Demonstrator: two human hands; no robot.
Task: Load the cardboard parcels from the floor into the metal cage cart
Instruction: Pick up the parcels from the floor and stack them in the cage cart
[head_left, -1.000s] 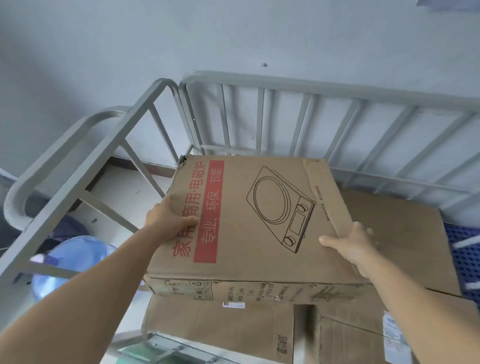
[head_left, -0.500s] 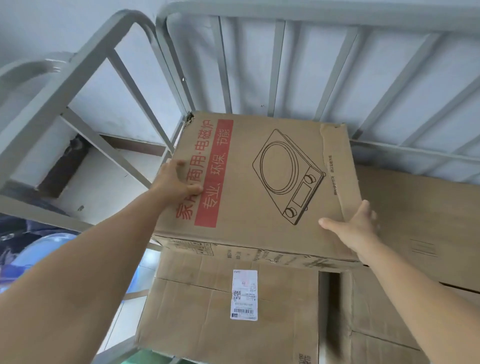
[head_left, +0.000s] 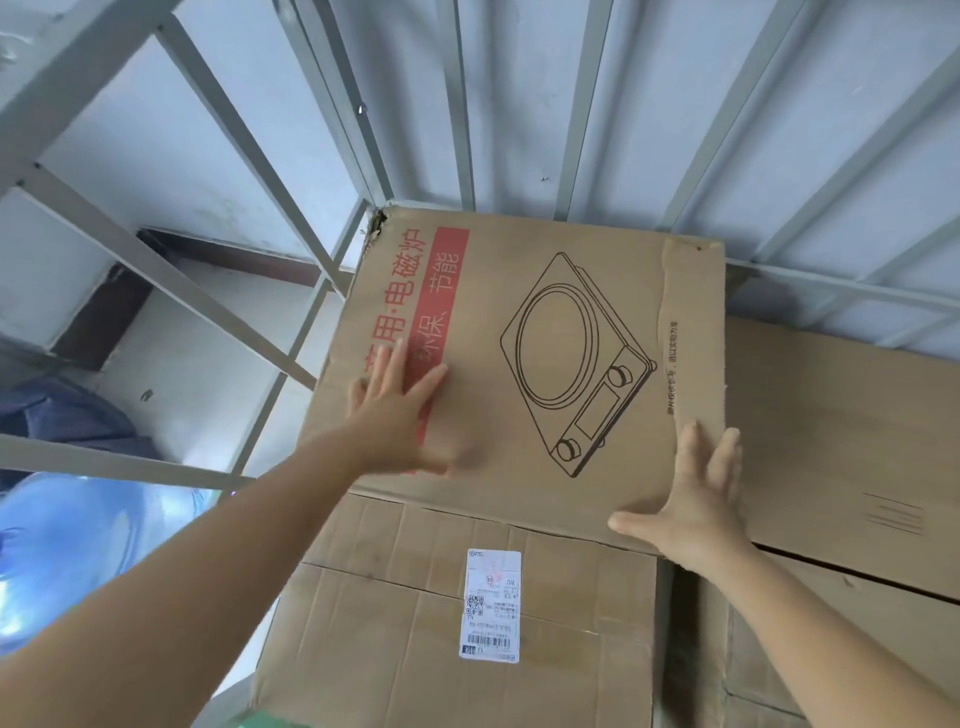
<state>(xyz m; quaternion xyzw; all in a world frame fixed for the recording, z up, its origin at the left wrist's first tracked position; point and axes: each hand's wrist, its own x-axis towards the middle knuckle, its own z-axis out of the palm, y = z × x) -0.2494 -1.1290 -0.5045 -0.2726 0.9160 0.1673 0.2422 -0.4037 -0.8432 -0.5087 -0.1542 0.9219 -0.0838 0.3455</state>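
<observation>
Head: parcel (head_left: 545, 338) under 2 flat hands (head_left: 545, 452)

Top box (head_left: 545, 322) with cooker drawing lies flat on a labelled box (head_left: 415, 613) in the cage (head_left: 332, 93), its far left corner at the cage corner bars. Left hand (head_left: 395, 410), fingers spread, over its near left area, blurred. Right hand (head_left: 696, 499), fingers straight, at its near right corner. Another box (head_left: 841, 426) just right. Blue jug (head_left: 78, 545) outside the cage, left.

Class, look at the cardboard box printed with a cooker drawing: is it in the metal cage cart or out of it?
In: the cardboard box printed with a cooker drawing lies atop stacked boxes against the grey metal cage cart bars.
</observation>
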